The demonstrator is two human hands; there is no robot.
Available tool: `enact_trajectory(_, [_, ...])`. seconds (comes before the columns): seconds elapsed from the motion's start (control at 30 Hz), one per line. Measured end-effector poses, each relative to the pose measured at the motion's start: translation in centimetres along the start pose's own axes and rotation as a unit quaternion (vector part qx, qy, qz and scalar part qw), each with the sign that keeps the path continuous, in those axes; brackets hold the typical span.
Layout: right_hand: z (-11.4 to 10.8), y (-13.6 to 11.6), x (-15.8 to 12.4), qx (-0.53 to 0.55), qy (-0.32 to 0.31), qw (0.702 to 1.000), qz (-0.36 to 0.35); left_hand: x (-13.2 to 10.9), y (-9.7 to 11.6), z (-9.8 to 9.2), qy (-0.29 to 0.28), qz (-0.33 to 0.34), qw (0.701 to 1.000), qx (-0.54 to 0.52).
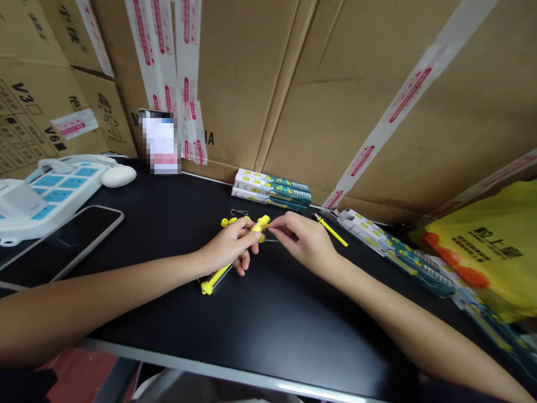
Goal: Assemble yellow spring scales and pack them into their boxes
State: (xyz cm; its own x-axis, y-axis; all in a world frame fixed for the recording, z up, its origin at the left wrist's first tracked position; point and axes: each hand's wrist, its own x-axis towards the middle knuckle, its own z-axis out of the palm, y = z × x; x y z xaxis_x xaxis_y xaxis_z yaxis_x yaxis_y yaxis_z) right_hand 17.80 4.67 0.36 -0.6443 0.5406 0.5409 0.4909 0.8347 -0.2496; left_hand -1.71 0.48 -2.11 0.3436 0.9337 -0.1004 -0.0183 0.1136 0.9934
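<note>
My left hand [235, 246] is closed around a spring scale [218, 278], a yellow stick with a clear tube and yellow ends. It slants from lower left up to its yellow cap. Beside that cap, my right hand [308, 242] pinches a thin metal wire piece [272, 240]; its exact shape is partly hidden by the fingers. Behind the left hand lie small yellow caps [225, 222] and a bent wire hook [239, 212]. To the right of my right hand rests a thin yellow rod [331, 229] with a dark tip.
Printed boxes [271, 190] are stacked against the cardboard wall [356, 101], with more boxes [394, 246] at right beside a yellow bag [482, 246]. At left are a power strip [62, 193], a phone [59, 246] lying flat, and another device [160, 143] propped upright with a blurred screen.
</note>
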Motion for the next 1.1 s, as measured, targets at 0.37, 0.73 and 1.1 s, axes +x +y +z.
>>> enact_trajectory(0.37, [0.6,-0.7,-0.7,-0.046,0.005,0.998,-0.041,-0.5,-0.4,0.8,-0.048,-0.039,0.998,-0.019])
enact_trajectory(0.73, [0.2,-2.9,-0.2,-0.096,-0.076,0.991,-0.057,-0.8,0.0,0.7,-0.009,0.047,0.996,0.075])
enact_trajectory(1.1, [2.4,-4.5,-0.4,0.380,0.080,0.898,0.207,-1.9,1.2,1.3,0.030,0.098,0.992,0.071])
